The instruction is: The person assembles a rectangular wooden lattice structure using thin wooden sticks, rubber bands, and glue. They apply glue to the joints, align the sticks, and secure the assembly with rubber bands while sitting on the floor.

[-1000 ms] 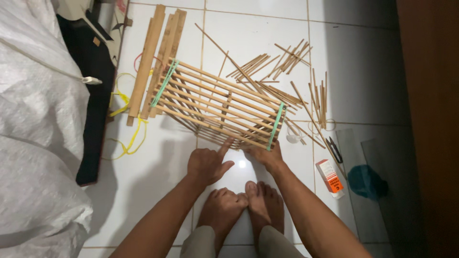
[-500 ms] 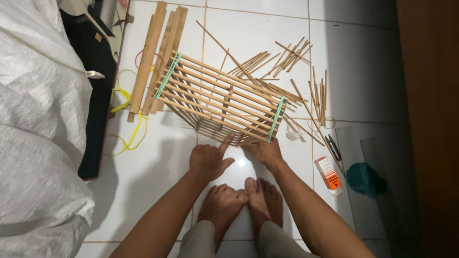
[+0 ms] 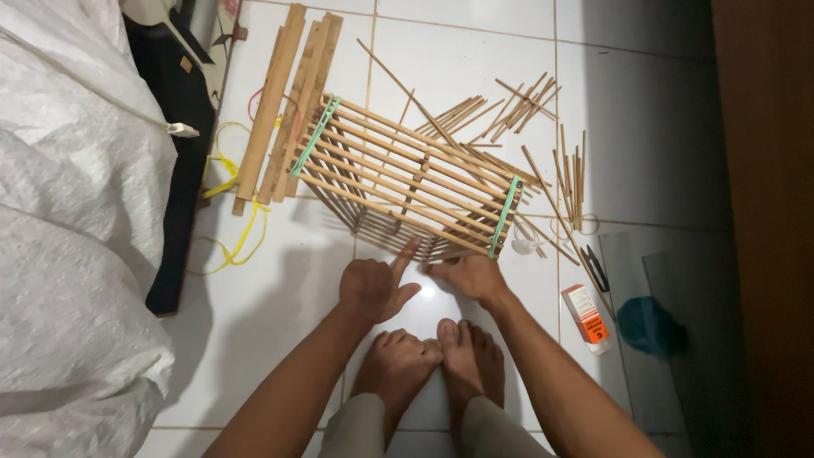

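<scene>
A box-shaped frame of thin bamboo sticks (image 3: 407, 174) lies on the white tiled floor, bound near each end by a green band (image 3: 315, 136). My left hand (image 3: 373, 284) sits just in front of it, index finger stretched out and touching the frame's near lower edge, other fingers curled. My right hand (image 3: 466, 273) rests at the frame's near right corner, fingers on the lower sticks. Neither hand grips anything. My bare feet (image 3: 428, 360) are below the hands.
Loose bamboo sticks (image 3: 509, 106) lie scattered behind and right of the frame. Flat wooden slats (image 3: 284, 102) lie to its left, over yellow cord (image 3: 242, 233). A white woven sack (image 3: 68, 220) fills the left. A small orange-and-white box (image 3: 587, 315), scissors (image 3: 598, 270) and a dark teal lump (image 3: 649, 326) lie right.
The view has shifted a little. Both hands stay at the frame's near edge; the left index finger still points at it.
</scene>
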